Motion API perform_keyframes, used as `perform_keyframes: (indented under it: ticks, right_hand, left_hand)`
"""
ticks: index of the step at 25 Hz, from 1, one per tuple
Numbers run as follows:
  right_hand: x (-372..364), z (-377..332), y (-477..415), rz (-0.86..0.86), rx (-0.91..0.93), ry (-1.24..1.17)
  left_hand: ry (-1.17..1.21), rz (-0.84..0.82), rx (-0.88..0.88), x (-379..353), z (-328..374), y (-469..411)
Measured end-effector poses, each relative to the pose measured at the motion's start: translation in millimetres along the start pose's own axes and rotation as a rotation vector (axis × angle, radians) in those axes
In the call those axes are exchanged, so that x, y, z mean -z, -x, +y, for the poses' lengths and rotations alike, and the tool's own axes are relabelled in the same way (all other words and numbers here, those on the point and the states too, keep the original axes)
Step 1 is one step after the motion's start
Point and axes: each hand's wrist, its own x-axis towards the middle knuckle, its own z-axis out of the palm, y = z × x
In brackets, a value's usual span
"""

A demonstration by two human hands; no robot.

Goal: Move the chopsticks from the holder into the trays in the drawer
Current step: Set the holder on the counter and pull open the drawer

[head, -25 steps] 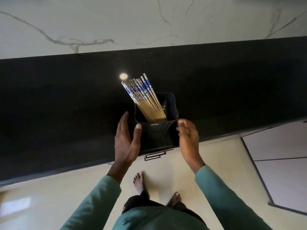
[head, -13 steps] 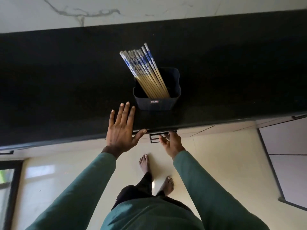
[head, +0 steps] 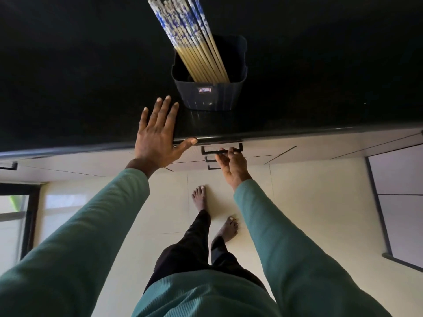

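Your left hand (head: 158,138) lies flat, fingers spread, on the bench (head: 68,76) edge, just left of the holder (head: 210,97), in which the chopsticks (head: 194,40) stand leaning to the left. Below the holder, your right hand (head: 233,164) curls its fingers round the drawer handle (head: 220,151).
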Motion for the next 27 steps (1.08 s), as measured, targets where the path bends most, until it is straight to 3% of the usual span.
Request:
perform_keyframes:
  ticks: [27]
  right_hand:
    - [46.4,23.3,19.7,0.080,-0.018,0.050]
  left_hand:
    - [-0.024,0.013,0.008,-0.5,-1.4,-1.1]
